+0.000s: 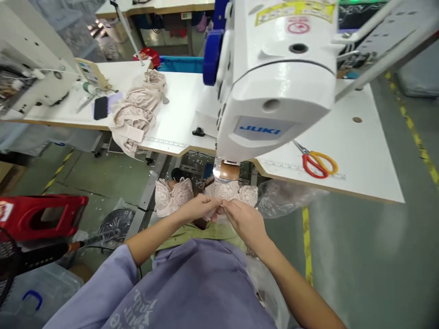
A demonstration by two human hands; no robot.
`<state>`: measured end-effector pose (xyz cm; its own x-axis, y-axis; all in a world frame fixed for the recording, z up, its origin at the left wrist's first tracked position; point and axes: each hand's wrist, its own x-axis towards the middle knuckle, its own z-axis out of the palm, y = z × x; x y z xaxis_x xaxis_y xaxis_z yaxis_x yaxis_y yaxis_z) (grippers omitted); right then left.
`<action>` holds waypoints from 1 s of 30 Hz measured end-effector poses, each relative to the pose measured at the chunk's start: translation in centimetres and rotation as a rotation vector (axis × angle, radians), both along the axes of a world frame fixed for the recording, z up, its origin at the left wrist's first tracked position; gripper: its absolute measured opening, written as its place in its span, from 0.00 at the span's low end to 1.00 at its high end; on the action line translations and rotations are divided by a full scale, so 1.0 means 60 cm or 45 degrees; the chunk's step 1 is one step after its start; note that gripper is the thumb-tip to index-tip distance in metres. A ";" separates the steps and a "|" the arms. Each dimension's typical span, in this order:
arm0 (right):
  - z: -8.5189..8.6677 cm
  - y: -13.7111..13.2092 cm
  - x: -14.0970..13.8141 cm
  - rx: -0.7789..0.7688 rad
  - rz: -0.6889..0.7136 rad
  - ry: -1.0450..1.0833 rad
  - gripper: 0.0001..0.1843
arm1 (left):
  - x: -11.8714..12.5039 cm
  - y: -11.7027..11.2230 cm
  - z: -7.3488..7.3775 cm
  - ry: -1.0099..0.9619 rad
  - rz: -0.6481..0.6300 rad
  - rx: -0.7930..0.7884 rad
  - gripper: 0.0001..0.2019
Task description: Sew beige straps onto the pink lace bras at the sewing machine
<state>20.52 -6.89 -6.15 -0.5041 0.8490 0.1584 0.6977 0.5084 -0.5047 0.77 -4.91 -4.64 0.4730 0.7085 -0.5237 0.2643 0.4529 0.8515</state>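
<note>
A white JUKI sewing machine (270, 91) stands in front of me, its needle area low above my lap. Beige lace bras lie beneath and beside it: one bra (174, 196) to the left, another bra (248, 195) under the machine head. My left hand (202, 207) and my right hand (246, 221) meet just in front of the needle area, fingertips pinched together. Both are closed on the edge of the bra under the machine; the exact part between the fingertips is too small to make out.
Scissors (317, 163) with red and orange handles lie on the white tabletop (370, 151) at right. On the left side are a heap of beige straps (137, 107) and a phone (100, 108). A red stool (44, 217) and a clear plastic bin (44, 292) stand at lower left.
</note>
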 end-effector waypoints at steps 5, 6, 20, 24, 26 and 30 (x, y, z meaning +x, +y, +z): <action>-0.021 -0.003 -0.008 0.107 -0.274 0.376 0.13 | -0.004 -0.014 -0.013 -0.301 0.244 -0.187 0.28; -0.018 -0.006 -0.010 0.106 -0.354 0.433 0.14 | -0.004 -0.017 -0.009 -0.312 0.278 -0.155 0.27; 0.015 -0.007 -0.027 -0.333 -0.418 0.523 0.14 | -0.002 -0.029 0.020 0.158 0.194 0.537 0.15; 0.003 -0.012 -0.034 -0.251 -0.394 0.465 0.14 | 0.005 -0.028 0.017 0.168 0.210 0.505 0.18; -0.010 -0.017 -0.040 -0.148 -0.376 0.441 0.15 | 0.009 -0.022 0.011 0.191 0.230 0.485 0.20; -0.045 0.003 -0.001 -0.105 -0.157 0.335 0.16 | 0.006 -0.002 -0.009 0.215 0.266 0.313 0.22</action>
<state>20.46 -6.74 -8.86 -0.3469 0.9168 0.1980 0.5917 0.3777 -0.7122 1.11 -5.06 -5.19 0.2263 0.8950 -0.3844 0.3340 0.2994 0.8938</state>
